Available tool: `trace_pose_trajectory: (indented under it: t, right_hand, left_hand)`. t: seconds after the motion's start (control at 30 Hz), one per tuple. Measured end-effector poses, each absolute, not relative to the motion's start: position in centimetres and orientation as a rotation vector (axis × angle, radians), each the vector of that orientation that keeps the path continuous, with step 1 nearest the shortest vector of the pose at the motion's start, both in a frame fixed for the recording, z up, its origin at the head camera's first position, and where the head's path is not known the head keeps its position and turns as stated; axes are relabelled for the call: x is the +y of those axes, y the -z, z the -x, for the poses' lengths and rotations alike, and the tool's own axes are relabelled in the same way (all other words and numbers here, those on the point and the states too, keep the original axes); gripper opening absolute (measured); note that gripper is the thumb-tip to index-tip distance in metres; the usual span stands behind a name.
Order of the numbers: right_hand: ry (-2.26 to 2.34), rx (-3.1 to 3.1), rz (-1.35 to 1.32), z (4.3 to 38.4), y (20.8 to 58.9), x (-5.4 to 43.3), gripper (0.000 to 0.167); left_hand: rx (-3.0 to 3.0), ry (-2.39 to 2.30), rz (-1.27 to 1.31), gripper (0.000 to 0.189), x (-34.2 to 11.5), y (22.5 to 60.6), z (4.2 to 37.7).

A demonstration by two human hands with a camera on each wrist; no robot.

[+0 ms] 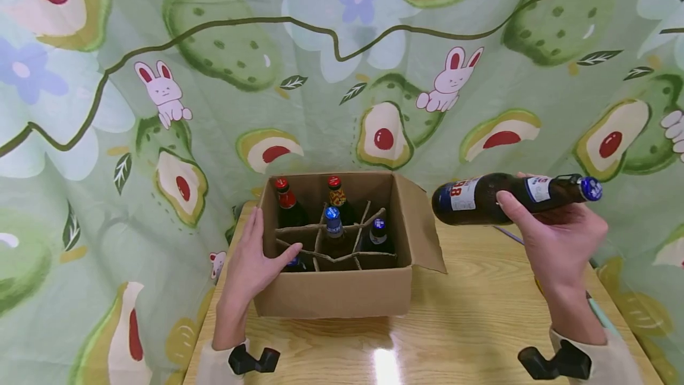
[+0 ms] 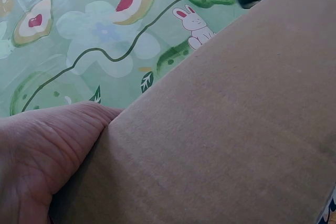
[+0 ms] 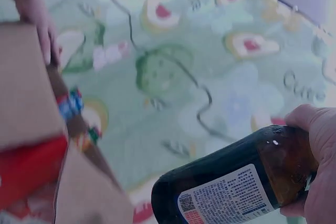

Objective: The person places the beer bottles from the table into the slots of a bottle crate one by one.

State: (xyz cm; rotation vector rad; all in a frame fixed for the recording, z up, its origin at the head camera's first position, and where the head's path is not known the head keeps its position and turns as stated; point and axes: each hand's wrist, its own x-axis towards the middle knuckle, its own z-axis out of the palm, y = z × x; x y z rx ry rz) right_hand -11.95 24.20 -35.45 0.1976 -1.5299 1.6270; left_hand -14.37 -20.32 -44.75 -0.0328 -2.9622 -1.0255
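My right hand [image 1: 561, 236] grips a brown glass beer bottle [image 1: 481, 199] by its shoulder and neck. The bottle lies nearly level in the air, right of the cardboard box [image 1: 333, 293], its base toward the box and its blue cap to the right. White print shows on its back label [image 3: 226, 195]. My left hand [image 1: 253, 260] holds the box at its front left corner, thumb over the front rim. Inside, among cardboard dividers [image 1: 342, 257], stand several bottles: a red-capped bottle [image 1: 288, 204], another with a patterned neck [image 1: 338, 198] and blue-capped ones [image 1: 333, 227].
An opened flap [image 1: 422, 224] sticks out from the box's right side. The box stands on a wooden table [image 1: 470, 314]. Behind it hangs a green curtain [image 1: 320, 111] with avocado and rabbit prints. A thin blue stick [image 1: 510, 234] lies right of the flap.
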Motion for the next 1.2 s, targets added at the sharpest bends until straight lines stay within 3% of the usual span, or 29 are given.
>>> trace_pose_trajectory:
  t: [0.23, 0.47, 0.7, 0.9, 1.07, 1.2]
  right_hand:
    - [-1.768, -1.536, -0.411, 12.1, 33.9, 20.6, 0.041]
    - [-1.525, -2.017, -0.469, 12.3, 34.4, 17.5, 0.042]
    - [-1.424, -2.319, -0.592, 13.8, 36.3, 15.3, 0.024]
    - [-1.196, -2.543, -0.646, 15.4, 38.1, 14.2, 0.053]
    - [-1.079, -2.749, -0.656, 16.0, 38.9, 13.1, 0.045]
    - [-1.025, -2.831, -0.651, 16.5, 38.7, 12.6, 0.066]
  left_hand:
    - [-2.953, 1.035, 0.029, 0.121, -20.3, 44.9, 14.4]
    - [-2.955, 1.035, 0.024, 0.122, -20.3, 44.9, 14.4]
    - [-2.951, 1.047, 0.016, 0.121, -20.3, 44.8, 14.4]
    - [-2.954, 1.042, 0.015, 0.12, -20.3, 44.6, 14.5]
    - [-2.955, 1.035, 0.017, 0.121, -20.4, 44.7, 14.4]
    - [-2.953, 1.046, 0.012, 0.121, -20.3, 44.8, 14.4]
